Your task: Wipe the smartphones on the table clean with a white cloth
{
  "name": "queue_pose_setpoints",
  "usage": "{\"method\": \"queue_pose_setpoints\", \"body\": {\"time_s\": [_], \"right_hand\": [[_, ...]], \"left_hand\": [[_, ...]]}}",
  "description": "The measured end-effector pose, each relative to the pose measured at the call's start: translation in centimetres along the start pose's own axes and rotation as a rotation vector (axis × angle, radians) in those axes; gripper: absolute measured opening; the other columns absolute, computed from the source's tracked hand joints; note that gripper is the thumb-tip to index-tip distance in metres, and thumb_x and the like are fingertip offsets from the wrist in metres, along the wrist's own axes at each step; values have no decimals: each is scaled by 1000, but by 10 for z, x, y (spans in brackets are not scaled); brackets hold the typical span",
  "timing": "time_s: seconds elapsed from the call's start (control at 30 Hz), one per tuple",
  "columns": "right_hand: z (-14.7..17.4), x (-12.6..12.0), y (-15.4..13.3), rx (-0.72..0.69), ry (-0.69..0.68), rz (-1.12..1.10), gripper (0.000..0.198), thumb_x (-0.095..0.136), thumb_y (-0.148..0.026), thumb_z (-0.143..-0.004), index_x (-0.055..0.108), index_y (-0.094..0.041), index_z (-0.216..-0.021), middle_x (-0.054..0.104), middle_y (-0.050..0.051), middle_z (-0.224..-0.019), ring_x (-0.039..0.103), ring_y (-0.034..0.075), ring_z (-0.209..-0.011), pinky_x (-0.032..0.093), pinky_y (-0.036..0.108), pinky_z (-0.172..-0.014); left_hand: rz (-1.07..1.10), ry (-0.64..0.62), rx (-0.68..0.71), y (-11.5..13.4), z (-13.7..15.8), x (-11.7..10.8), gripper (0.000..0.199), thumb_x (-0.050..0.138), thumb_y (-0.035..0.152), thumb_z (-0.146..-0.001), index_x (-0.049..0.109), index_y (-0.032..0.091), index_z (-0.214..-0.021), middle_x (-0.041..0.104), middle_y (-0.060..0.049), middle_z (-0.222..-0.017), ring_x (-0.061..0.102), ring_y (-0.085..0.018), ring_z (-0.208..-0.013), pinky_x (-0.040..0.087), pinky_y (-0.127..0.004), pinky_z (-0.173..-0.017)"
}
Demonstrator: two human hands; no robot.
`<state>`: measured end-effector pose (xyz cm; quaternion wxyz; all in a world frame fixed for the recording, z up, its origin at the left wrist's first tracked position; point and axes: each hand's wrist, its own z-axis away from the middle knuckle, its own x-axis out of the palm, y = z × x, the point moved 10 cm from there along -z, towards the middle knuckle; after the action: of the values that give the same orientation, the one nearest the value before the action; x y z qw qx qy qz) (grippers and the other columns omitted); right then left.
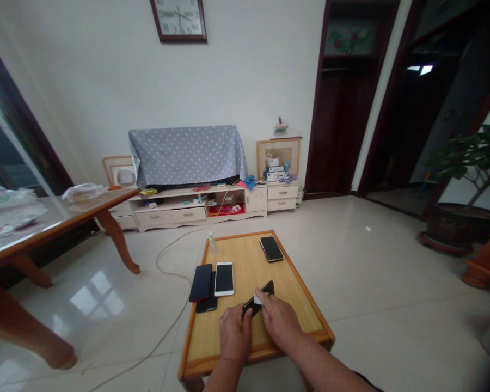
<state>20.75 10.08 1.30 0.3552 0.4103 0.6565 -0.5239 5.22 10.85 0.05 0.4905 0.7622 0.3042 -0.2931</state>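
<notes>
My left hand is wrapped around the lower left end of a black smartphone, held tilted just above the near part of a small wooden table. My right hand pinches a small white wipe, either cloth or tissue, against the phone. Part of the phone is covered by my fingers. To the left lie a white-framed phone and a dark phone with a red edge, which overlaps a black phone. Another dark phone lies at the far right of the tabletop.
A small clear spray bottle stands at the table's far left corner. A cable runs over the floor on the left, near a larger wooden table. A low white cabinet lines the wall; a potted plant stands right.
</notes>
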Motion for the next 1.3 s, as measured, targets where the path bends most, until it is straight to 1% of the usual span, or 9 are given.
{"method": "queue_pose_setpoints", "body": {"time_s": [0.13, 0.37, 0.53, 0.7, 0.83, 1.0, 1.17, 1.23, 1.3], "right_hand": [[-4, -14, 22, 158, 63, 17, 53, 40, -17, -94, 51, -23, -146, 72, 10, -116, 69, 22, -98, 48, 29, -85], [4, 2, -10, -24, -19, -22, 56, 44, -18, -92, 49, -27, -147, 72, 9, -115, 68, 22, -99, 48, 28, -85], [-2, -8, 15, 102, 51, -32, 53, 43, -18, -93, 53, -26, -144, 72, 9, -112, 69, 22, -96, 48, 28, -84], [-2, -10, 23, 86, 142, -213, 55, 45, -18, -91, 51, -27, -145, 70, 6, -121, 67, 20, -105, 48, 29, -92], [-2, -22, 29, 106, 259, -262, 44, 42, -17, -93, 63, -25, -131, 69, 6, -123, 65, 19, -110, 48, 30, -97], [-6, -24, 26, 48, 238, -300, 39, 42, -21, -95, 69, -21, -122, 70, 10, -119, 66, 21, -109, 48, 32, -98], [-5, -32, 16, -3, 265, -482, 37, 41, -34, -98, 71, -19, -113, 72, 12, -110, 66, 23, -104, 49, 35, -96], [-6, -37, 20, 50, 301, -604, 36, 45, -39, -96, 69, -19, -115, 72, 11, -109, 66, 23, -102, 50, 35, -93], [-8, -35, 28, 142, 299, -764, 38, 50, -42, -92, 64, -18, -119, 73, 9, -103, 67, 22, -91, 53, 33, -81]], "left_hand": [[-3, 5, -1, 0, 1, 0, 30, 44, 37, -97, 69, 22, -103, 71, -8, -92, 63, -24, -91, 44, -33, -80], [1, 5, -5, 0, 0, 0, 29, 45, 35, -97, 69, 23, -104, 72, -7, -94, 63, -23, -91, 43, -33, -80], [7, 2, -16, -1, 1, -1, 30, 44, 36, -97, 68, 22, -106, 71, -8, -95, 62, -24, -92, 43, -34, -82], [20, 0, -18, -1, 1, -1, 30, 44, 36, -97, 68, 21, -105, 71, -8, -96, 62, -23, -92, 43, -33, -82], [26, -5, -22, -2, 1, 0, 30, 43, 37, -98, 69, 22, -103, 71, -8, -94, 62, -23, -92, 43, -33, -81], [26, -13, -33, -3, 0, 0, 30, 44, 37, -97, 69, 21, -104, 71, -8, -93, 63, -23, -91, 43, -33, -80], [39, -26, -34, -2, -1, 0, 31, 44, 38, -96, 69, 22, -107, 72, -8, -98, 63, -24, -95, 43, -33, -82], [43, -27, -37, -2, -1, 0, 31, 44, 38, -96, 69, 23, -107, 72, -8, -98, 63, -24, -95, 43, -33, -82], [48, -28, -39, -2, -1, 1, 31, 44, 38, -96, 68, 23, -108, 72, -8, -98, 63, -24, -95, 43, -33, -82]]}}
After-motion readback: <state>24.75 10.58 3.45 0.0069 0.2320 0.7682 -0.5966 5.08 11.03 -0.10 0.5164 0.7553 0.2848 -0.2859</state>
